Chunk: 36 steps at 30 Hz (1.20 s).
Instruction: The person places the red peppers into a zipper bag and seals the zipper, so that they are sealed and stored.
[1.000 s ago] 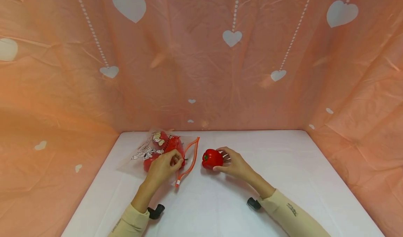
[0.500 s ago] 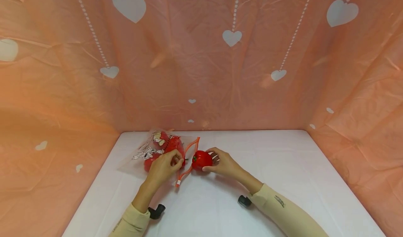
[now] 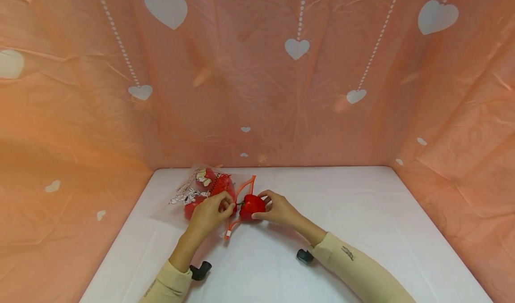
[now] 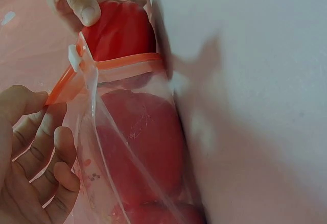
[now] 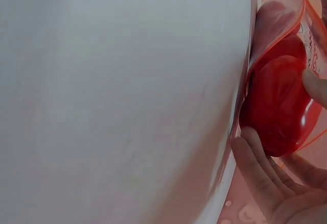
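A clear printed zip bag (image 3: 182, 195) with an orange edge lies on its side at the table's left, several red vegetables visible through it. My left hand (image 3: 210, 210) pinches the orange edge (image 4: 62, 87) between thumb and forefinger, holding the mouth apart. Gripped by the thumb and fingers of my right hand (image 3: 283, 212) is a red bell pepper (image 3: 252, 207), its green stem toward the bag. In the right wrist view the pepper (image 5: 278, 106) sits at the mouth, its front part within the orange edge. The bag hides part of the vegetables inside.
A white table (image 3: 362, 213) carries everything, with orange heart-printed sheeting (image 3: 257, 93) rising behind and at both sides. A white slider (image 4: 74, 58) sits on the bag's zip. Black wrist-camera pieces (image 3: 200, 271) stick out from both sleeves.
My right hand has moved left with the bell pepper, from beside the bag to its mouth. The stem has turned more toward the bag. My left hand and the bag have stayed put.
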{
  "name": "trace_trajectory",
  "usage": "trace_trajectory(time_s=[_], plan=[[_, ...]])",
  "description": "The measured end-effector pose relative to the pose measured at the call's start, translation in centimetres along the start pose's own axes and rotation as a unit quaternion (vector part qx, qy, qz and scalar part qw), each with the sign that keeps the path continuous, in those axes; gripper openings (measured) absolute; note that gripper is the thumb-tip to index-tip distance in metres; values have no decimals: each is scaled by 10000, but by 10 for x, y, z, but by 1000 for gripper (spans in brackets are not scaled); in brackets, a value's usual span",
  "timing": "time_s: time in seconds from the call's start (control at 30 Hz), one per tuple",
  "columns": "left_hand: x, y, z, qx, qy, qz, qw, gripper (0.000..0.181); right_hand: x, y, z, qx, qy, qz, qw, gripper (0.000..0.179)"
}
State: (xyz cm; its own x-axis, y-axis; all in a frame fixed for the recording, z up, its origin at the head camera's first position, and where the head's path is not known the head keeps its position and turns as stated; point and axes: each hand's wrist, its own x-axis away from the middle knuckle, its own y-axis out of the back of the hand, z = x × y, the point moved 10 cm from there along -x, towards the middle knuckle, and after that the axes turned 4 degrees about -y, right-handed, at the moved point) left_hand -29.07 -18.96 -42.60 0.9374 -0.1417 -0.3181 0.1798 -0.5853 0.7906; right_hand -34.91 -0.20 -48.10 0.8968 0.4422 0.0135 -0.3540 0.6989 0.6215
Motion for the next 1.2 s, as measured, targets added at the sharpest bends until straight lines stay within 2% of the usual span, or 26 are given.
trace_trajectory(time_s=[0.27,0.5,0.8,0.97,1.2], plan=[[0,-1,1,-47,30,28,10000,10,-5,-7,3,30,-11,17,10000,64],[0,-2,1,-47,-21,35,10000,11,-6,-14,6,-6,88,286,9996,65],[-1,-1,0,-86,-28,-22,10000,9,-4,-20,12,-660,383,702,9946,63],[-1,-1,0,-85,-32,0,10000,9,-6,-22,8,-1084,156,597,9922,55],[-1,-1,0,-139,-76,-13,9999,9,-8,-23,12,-1237,99,386,9915,40]])
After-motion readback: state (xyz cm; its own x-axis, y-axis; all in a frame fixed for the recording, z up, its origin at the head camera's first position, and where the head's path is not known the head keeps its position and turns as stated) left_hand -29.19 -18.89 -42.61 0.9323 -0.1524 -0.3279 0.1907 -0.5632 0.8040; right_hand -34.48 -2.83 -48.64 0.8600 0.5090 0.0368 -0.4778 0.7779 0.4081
